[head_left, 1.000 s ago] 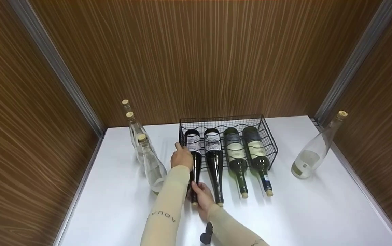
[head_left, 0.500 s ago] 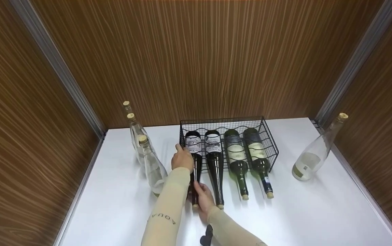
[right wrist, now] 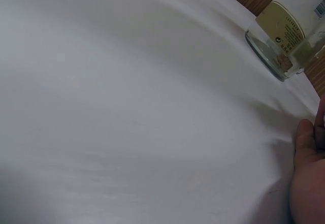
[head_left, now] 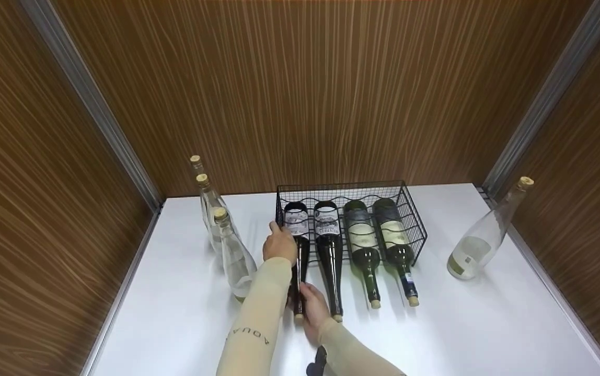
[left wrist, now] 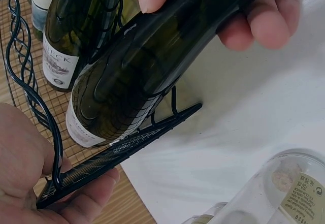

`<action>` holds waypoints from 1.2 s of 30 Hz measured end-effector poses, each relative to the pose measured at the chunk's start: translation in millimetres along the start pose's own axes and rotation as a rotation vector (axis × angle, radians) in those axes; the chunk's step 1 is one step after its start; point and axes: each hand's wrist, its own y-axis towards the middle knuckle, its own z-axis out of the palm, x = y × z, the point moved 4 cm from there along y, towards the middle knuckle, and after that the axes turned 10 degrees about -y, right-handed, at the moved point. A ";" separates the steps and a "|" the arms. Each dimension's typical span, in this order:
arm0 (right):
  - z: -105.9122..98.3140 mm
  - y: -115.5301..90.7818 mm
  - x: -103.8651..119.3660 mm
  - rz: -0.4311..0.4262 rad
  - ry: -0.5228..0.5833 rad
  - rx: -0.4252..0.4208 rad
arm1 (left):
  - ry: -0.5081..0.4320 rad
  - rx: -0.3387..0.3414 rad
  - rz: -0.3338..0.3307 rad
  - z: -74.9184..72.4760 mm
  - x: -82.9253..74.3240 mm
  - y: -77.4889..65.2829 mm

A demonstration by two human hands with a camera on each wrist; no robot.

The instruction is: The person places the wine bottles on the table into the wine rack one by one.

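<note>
A black wire wine rack (head_left: 410,214) stands at the back middle of the white table, with dark and green wine bottles lying in it, necks toward me. My left hand (head_left: 280,245) grips the rack's left side; in the left wrist view its thumb and fingers (left wrist: 91,196) curl round the wire edge. The leftmost dark wine bottle (head_left: 302,256) lies in the slot beside that hand. My right hand (head_left: 314,308) holds this bottle's neck near the cork, thumb on top and fingers beneath. In the right wrist view, only part of the right hand (right wrist: 309,183) shows.
Several clear corked bottles (head_left: 237,261) stand on the left, close to my left forearm. Another clear bottle (head_left: 475,250) stands on the right. Wood-grain panels (head_left: 331,94) enclose the white table (head_left: 174,313) at the back and both sides.
The head view has tilted up slightly, so everything sits a little lower in it. Both hands keep their places on the rack and the bottle neck.
</note>
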 end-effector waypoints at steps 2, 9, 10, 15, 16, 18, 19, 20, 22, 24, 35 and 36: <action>0.6 -0.1 0.0 -0.011 0.003 0.003 | -0.008 -0.004 -0.001 0.5 0.3 0.6; 1.0 0.3 -0.9 -0.024 0.023 0.008 | -0.035 -0.024 -0.025 4.8 4.6 3.1; 0.8 0.4 -1.1 -0.022 0.025 0.007 | -0.023 -0.017 -0.019 5.5 4.5 3.3; 0.2 0.7 -1.2 -0.018 0.017 0.007 | -0.011 -0.001 -0.023 6.3 4.1 3.7; 0.0 0.8 -1.3 -0.016 0.013 0.005 | -0.008 0.000 -0.023 6.1 3.8 3.6; -0.6 1.1 -1.6 -0.017 -0.006 0.004 | -0.008 -0.005 -0.024 5.8 3.4 3.4; -0.8 0.9 -1.6 -0.019 -0.017 0.006 | -0.011 -0.011 -0.024 5.6 3.2 3.1; -1.2 1.0 -1.8 -0.018 -0.025 0.007 | -0.012 -0.017 -0.023 5.6 3.1 3.0; -1.7 1.0 -2.2 -0.012 -0.037 0.007 | -0.026 -0.031 -0.024 5.4 2.9 2.5; -1.9 1.0 -2.3 -0.007 -0.047 0.008 | -0.066 -0.050 -0.042 4.9 3.5 2.0; 0.1 1.5 -0.9 -0.020 -0.077 -0.004 | -0.007 -0.042 0.005 4.9 1.9 2.4; 0.0 1.9 -1.2 -0.024 -0.080 -0.007 | -0.006 -0.043 0.007 4.6 1.9 2.8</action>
